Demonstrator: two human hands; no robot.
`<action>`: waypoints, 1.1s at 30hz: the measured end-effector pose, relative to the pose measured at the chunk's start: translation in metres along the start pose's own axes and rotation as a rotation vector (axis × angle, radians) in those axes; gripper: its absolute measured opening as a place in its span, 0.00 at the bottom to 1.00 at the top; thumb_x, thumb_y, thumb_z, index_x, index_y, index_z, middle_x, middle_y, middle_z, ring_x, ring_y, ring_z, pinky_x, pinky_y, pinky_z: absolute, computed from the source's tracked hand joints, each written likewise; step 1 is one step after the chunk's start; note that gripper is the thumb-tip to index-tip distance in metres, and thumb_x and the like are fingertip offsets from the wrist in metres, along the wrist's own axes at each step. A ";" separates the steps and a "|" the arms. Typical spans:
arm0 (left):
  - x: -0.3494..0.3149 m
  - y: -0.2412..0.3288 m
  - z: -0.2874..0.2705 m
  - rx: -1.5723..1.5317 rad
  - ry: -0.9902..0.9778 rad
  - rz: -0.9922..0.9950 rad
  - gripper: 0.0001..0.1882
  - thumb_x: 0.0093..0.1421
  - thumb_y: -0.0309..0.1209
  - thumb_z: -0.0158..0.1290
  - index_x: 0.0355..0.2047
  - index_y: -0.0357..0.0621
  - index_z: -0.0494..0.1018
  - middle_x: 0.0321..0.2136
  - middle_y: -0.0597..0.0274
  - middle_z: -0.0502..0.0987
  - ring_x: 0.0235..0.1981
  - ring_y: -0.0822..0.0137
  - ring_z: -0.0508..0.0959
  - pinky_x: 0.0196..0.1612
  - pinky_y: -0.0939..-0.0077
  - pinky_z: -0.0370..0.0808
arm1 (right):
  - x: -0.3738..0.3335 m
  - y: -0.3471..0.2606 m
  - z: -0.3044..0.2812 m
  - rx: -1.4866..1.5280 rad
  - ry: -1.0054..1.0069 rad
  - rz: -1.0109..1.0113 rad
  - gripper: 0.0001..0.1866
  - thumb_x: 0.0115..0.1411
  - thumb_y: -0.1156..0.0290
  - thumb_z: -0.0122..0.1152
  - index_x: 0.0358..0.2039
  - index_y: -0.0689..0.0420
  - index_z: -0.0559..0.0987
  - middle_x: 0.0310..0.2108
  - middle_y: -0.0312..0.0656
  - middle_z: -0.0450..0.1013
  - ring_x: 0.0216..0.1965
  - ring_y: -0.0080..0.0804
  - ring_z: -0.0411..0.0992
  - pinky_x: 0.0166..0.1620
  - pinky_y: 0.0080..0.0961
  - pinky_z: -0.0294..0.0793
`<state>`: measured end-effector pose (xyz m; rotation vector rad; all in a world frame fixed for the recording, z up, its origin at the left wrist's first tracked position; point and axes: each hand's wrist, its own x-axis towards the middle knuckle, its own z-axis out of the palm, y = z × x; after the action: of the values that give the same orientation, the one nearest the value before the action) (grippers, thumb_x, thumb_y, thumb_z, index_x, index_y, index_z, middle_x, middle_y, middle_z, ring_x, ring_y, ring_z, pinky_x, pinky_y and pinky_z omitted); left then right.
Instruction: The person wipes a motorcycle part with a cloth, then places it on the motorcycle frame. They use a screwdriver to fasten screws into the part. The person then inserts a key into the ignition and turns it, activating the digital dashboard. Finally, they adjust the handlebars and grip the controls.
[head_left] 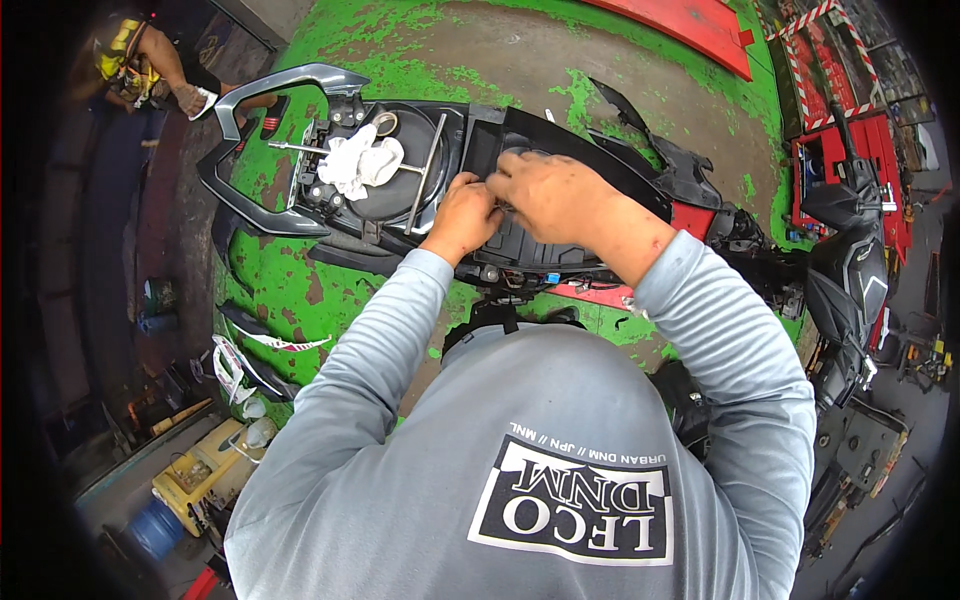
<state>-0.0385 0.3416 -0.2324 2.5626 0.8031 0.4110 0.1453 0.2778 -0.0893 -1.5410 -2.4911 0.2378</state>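
Worn green paint (345, 45) covers much of the workshop floor, and a partly stripped motorcycle body (455, 122) stretches across it in front of you. Its black compartment (535, 252) lies right beneath your hands. Your left hand (467, 218) and right hand (550, 195) come together near its left end, fingers curled; whatever they may pinch is hidden, so I cannot tell how tight or wide your grip is. That compartment looks like moulded plastic, probably light for its size, fairly stiff and smooth enough to slip under greasy fingers; its raised rim seems the safest hold, since thin edges could crack. Farther left lie a soft white cloth (350, 168) and a metal T-handled tool (430, 172). Pale, readable lettering fills a black-and-white block print (570, 505) on your grey shirt (400, 480); I can make out no label on the compartment.
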 end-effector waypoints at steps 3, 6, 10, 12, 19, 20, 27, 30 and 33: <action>0.000 0.000 0.001 -0.049 0.043 0.032 0.28 0.51 0.32 0.66 0.54 0.45 0.75 0.35 0.51 0.84 0.43 0.51 0.82 0.61 0.60 0.68 | 0.002 0.005 0.007 0.007 -0.119 0.039 0.21 0.66 0.52 0.58 0.44 0.59 0.82 0.40 0.52 0.80 0.45 0.51 0.81 0.48 0.44 0.81; 0.005 0.016 -0.013 -0.120 0.029 -0.088 0.18 0.52 0.32 0.66 0.43 0.44 0.79 0.36 0.52 0.84 0.45 0.51 0.81 0.61 0.59 0.68 | 0.019 -0.006 -0.008 -0.054 -0.437 0.322 0.18 0.63 0.60 0.63 0.48 0.58 0.79 0.49 0.54 0.77 0.46 0.50 0.80 0.50 0.43 0.80; 0.000 0.000 0.001 -0.052 0.061 -0.001 0.26 0.54 0.31 0.62 0.55 0.44 0.74 0.32 0.52 0.84 0.40 0.51 0.82 0.59 0.59 0.70 | 0.011 -0.004 -0.006 -0.102 -0.141 0.014 0.21 0.65 0.59 0.58 0.52 0.59 0.78 0.39 0.54 0.81 0.39 0.52 0.82 0.46 0.44 0.82; -0.002 -0.003 0.005 -0.035 0.094 0.063 0.23 0.54 0.30 0.62 0.52 0.44 0.75 0.32 0.53 0.84 0.39 0.51 0.82 0.59 0.59 0.70 | 0.005 0.000 0.006 -0.128 0.013 -0.155 0.22 0.66 0.57 0.56 0.52 0.60 0.78 0.34 0.54 0.82 0.37 0.53 0.83 0.45 0.45 0.83; 0.002 0.014 -0.016 -0.127 0.023 -0.043 0.28 0.52 0.29 0.63 0.55 0.42 0.75 0.32 0.53 0.83 0.40 0.53 0.82 0.58 0.60 0.70 | 0.030 -0.009 0.002 -0.109 -0.509 0.365 0.20 0.64 0.62 0.60 0.52 0.61 0.76 0.50 0.58 0.77 0.42 0.51 0.82 0.48 0.44 0.82; 0.001 0.013 -0.015 -0.103 0.025 -0.035 0.31 0.52 0.29 0.63 0.58 0.42 0.73 0.31 0.53 0.83 0.40 0.53 0.82 0.58 0.61 0.70 | 0.028 -0.006 0.002 -0.075 -0.473 0.384 0.20 0.64 0.62 0.60 0.52 0.61 0.76 0.50 0.58 0.77 0.42 0.51 0.82 0.47 0.44 0.82; -0.001 0.002 -0.005 -0.110 0.095 0.042 0.47 0.51 0.28 0.63 0.72 0.44 0.59 0.29 0.53 0.82 0.36 0.53 0.82 0.56 0.60 0.70 | 0.012 0.013 0.031 -0.181 -0.082 -0.062 0.19 0.68 0.54 0.54 0.44 0.58 0.80 0.28 0.53 0.81 0.32 0.54 0.82 0.42 0.49 0.82; -0.002 0.011 -0.011 -0.107 0.058 -0.017 0.49 0.52 0.29 0.62 0.75 0.47 0.55 0.29 0.54 0.83 0.36 0.53 0.82 0.57 0.62 0.70 | 0.019 0.000 0.025 -0.123 -0.268 0.252 0.21 0.69 0.54 0.54 0.42 0.62 0.80 0.28 0.54 0.81 0.33 0.54 0.81 0.40 0.46 0.82; -0.006 0.002 0.006 -0.050 0.097 0.007 0.27 0.55 0.32 0.61 0.56 0.42 0.73 0.31 0.54 0.83 0.40 0.54 0.82 0.58 0.59 0.69 | 0.021 -0.014 0.015 -0.155 -0.253 0.295 0.23 0.69 0.54 0.54 0.46 0.64 0.79 0.31 0.55 0.81 0.34 0.54 0.81 0.40 0.46 0.82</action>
<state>-0.0398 0.3346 -0.2371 2.5164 0.8075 0.5547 0.1206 0.2905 -0.0985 -2.0617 -2.5053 0.3080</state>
